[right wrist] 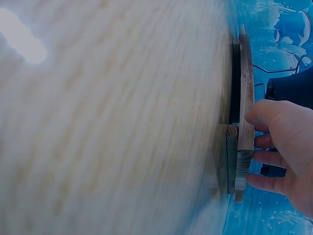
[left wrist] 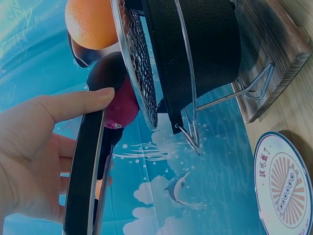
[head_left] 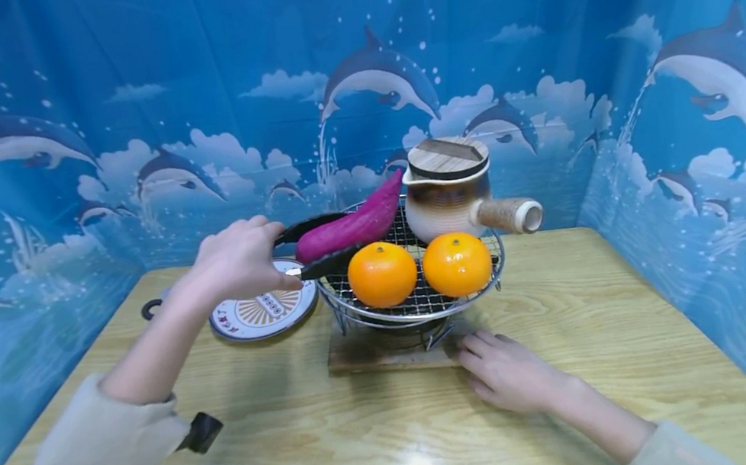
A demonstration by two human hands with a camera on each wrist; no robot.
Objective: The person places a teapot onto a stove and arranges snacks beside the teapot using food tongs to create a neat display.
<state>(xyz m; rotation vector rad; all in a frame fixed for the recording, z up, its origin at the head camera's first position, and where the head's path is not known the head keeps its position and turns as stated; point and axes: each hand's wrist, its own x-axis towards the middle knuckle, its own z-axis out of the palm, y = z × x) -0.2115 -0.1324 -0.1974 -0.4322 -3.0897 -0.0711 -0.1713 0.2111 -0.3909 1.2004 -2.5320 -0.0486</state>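
My left hand (head_left: 241, 259) grips a pair of black tongs (left wrist: 84, 176), thumb on one arm and fingers on the other side. Between the tongs' tips lies a purple sweet potato (head_left: 354, 223), tilted with its pointed end up and right, at the left part of a round wire grill (head_left: 419, 308). Two oranges, a left one (head_left: 382, 274) and a right one (head_left: 456, 264), sit at the grill's front. Down at the right front corner of a wooden board (head_left: 387, 359), my right hand (head_left: 509, 370) holds the board's edge with thumb and fingertips.
A clay teapot (head_left: 446, 209) with a wooden lid and wrapped side handle stands at the grill's back right. Under the grill is a black stove (left wrist: 205, 44) on the board. Left of it, a printed white plate (head_left: 264, 310) lies on the wood-grain table (head_left: 286, 442). Dolphin-print curtains surround the table.
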